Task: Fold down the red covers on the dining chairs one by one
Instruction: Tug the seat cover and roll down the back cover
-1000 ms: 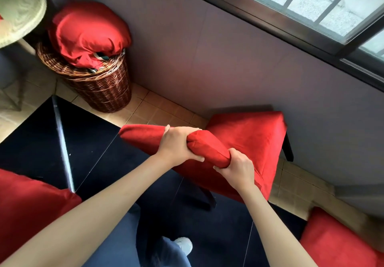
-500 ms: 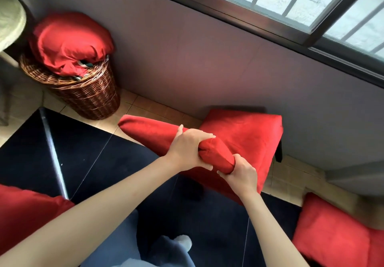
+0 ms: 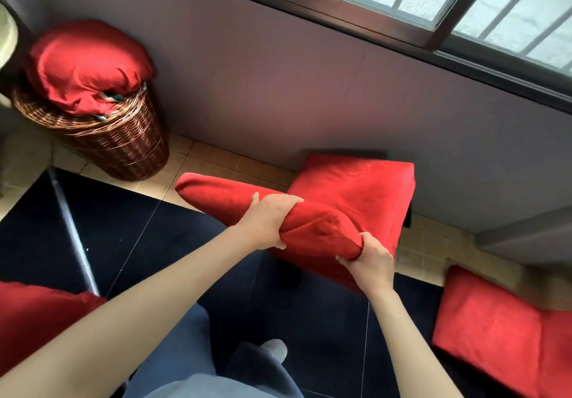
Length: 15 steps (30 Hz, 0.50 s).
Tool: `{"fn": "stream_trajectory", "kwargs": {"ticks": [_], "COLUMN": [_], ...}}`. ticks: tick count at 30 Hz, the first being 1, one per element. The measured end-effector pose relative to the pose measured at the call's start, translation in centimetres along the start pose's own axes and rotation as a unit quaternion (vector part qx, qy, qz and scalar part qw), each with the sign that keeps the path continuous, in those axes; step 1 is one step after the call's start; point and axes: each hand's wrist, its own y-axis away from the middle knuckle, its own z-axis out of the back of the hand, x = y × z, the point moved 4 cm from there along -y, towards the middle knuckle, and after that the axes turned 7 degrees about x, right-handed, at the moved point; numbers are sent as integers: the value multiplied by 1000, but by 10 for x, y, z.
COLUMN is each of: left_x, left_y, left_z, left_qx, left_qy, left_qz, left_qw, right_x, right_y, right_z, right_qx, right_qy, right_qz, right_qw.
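Your left hand point(image 3: 268, 223) lies over the top of the chair back's red cover point(image 3: 315, 230), fingers curled over the far side and thumb under, gripping the fabric. Your right hand point(image 3: 370, 263) pinches the near corner of the same cover from below, fingers wrapped round the bunched end.

Change over the last second: the grip points are the same, but both hands have drawn closer together and the cover between them now shows a creased, puckered fold that was smoother before. The left end of the backrest point(image 3: 210, 191) still juts toward the wicker basket point(image 3: 123, 146).

Reading: the fabric is gathering at the right corner, so the fold-down on this chair looks begun, not finished. The red seat point(image 3: 356, 187) against the wall is covered and flat.

Other red-covered chairs sit at the lower right point(image 3: 495, 329) and lower left point(image 3: 37, 314), untouched by either hand; judged as remaining work.

Risk, as a guess: a one-corner pull may skew the cover. Consider working the left end down evenly.
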Motion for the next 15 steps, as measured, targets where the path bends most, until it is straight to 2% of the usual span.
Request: {"fn": "stream_trajectory", "kwargs": {"ticks": [8,12,15], "left_x": [-46,-69,-78], "left_y": [-7,-13,-17], "left_z": [-16,-25,-32], "left_qx": [-49,-32,16], "left_qy": [-26,-33,-52], "left_qz": [-47,-107,-145], "left_qw": [997,993,988], "right_x": [-37,-57,-68], "right_y": [21,32,39], "right_z": [20,34,43], "right_qx": [22,52,56], "right_qy": [-14,-47,-78], "right_qz": [-51,-71,-82], "right_qw": [998,995,992]}}
